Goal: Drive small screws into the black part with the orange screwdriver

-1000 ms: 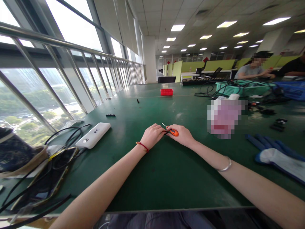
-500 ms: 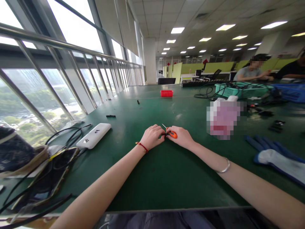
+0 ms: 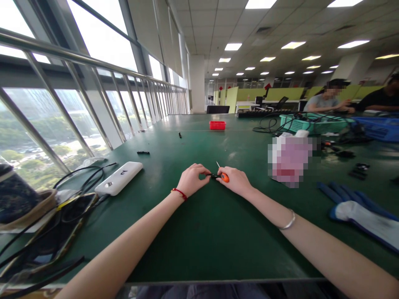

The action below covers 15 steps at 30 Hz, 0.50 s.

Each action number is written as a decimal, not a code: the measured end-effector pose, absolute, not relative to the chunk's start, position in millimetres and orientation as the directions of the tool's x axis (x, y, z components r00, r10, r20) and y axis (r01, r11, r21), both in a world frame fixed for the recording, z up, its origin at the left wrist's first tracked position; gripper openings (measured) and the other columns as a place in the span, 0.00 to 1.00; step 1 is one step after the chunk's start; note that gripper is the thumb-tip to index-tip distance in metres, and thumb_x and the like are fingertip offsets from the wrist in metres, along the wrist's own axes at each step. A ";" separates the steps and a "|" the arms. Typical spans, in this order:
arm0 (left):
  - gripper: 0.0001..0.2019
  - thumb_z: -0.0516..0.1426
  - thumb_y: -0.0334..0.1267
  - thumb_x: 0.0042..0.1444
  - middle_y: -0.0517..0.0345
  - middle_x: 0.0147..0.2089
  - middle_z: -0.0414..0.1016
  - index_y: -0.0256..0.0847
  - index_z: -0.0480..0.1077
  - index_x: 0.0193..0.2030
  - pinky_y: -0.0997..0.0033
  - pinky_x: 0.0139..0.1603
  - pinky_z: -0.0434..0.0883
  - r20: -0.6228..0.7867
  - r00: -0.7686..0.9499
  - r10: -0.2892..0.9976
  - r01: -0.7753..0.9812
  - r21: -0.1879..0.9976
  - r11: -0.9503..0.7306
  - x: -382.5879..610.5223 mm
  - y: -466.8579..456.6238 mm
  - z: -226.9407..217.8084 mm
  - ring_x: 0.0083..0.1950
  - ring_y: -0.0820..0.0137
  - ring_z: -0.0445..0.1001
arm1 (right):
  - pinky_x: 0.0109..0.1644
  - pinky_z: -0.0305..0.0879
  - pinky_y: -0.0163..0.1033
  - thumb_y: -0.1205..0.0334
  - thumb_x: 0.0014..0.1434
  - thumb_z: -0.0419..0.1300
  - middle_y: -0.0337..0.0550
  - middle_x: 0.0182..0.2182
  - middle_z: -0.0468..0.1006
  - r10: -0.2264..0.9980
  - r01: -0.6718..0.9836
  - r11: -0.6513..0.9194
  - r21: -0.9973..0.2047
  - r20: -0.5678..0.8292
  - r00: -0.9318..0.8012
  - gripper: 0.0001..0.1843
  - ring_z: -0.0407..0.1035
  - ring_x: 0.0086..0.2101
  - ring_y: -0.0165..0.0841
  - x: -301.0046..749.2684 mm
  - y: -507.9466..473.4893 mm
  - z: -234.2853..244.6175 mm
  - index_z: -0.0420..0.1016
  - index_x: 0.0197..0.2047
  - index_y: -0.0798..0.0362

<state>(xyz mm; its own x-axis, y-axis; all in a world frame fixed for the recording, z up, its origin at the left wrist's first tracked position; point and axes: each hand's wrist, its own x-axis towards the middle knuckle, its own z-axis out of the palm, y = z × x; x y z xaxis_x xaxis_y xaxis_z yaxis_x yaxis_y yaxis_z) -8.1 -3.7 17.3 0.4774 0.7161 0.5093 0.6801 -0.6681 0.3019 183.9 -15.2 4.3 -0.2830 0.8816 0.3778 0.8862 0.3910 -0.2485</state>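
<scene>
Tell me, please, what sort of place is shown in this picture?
Probably an open-plan office, partly used for bench work: yellow-green partitions stand in the background, ceiling lights run in rows overhead, and a work glove lies on the large green table.

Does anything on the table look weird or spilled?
I see no spill on the green table. Two things look odd: a blue-and-white glove lies at the right with no partner in sight, and a pink-and-white item is hidden by blocky squares, so I can't tell what it is.
</scene>
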 end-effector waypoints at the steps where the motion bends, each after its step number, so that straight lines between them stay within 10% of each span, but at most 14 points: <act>1: 0.06 0.57 0.37 0.52 0.58 0.38 0.76 0.43 0.75 0.34 0.67 0.46 0.68 0.496 0.492 0.716 0.667 0.314 -0.676 -8.7 -4.8 17.9 0.43 0.67 0.71 | 0.30 0.57 0.35 0.56 0.54 0.59 0.39 0.35 0.76 0.884 0.884 0.386 -0.264 0.378 -0.274 0.07 0.69 0.34 0.34 184.9 -12.8 3.8 0.73 0.37 0.46; 8: 0.06 0.58 0.37 0.52 0.53 0.53 0.72 0.43 0.77 0.33 0.58 0.57 0.65 0.423 0.560 0.712 0.633 0.335 -0.698 -0.9 1.5 8.3 0.54 0.61 0.68 | 0.37 0.62 0.36 0.56 0.56 0.55 0.36 0.40 0.77 0.865 0.798 0.436 -0.415 0.437 -0.245 0.08 0.71 0.37 0.33 214.7 6.9 0.7 0.72 0.37 0.46; 15: 0.08 0.56 0.37 0.53 0.58 0.44 0.77 0.44 0.77 0.35 0.66 0.53 0.68 0.380 0.554 0.741 0.614 0.414 -0.672 0.2 10.5 7.0 0.46 0.68 0.73 | 0.34 0.62 0.36 0.58 0.54 0.56 0.38 0.40 0.78 0.881 0.868 0.364 -0.339 0.428 -0.202 0.08 0.71 0.37 0.35 234.7 17.7 -5.6 0.73 0.38 0.46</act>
<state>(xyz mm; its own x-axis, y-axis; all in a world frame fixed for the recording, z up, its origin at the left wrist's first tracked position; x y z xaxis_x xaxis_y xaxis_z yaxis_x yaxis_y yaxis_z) 0.2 10.5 7.0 0.5538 0.7407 0.3803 0.6144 -0.6718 0.4138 234.7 17.7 -5.6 -0.2018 0.8808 0.4284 0.8678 0.3636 -0.3387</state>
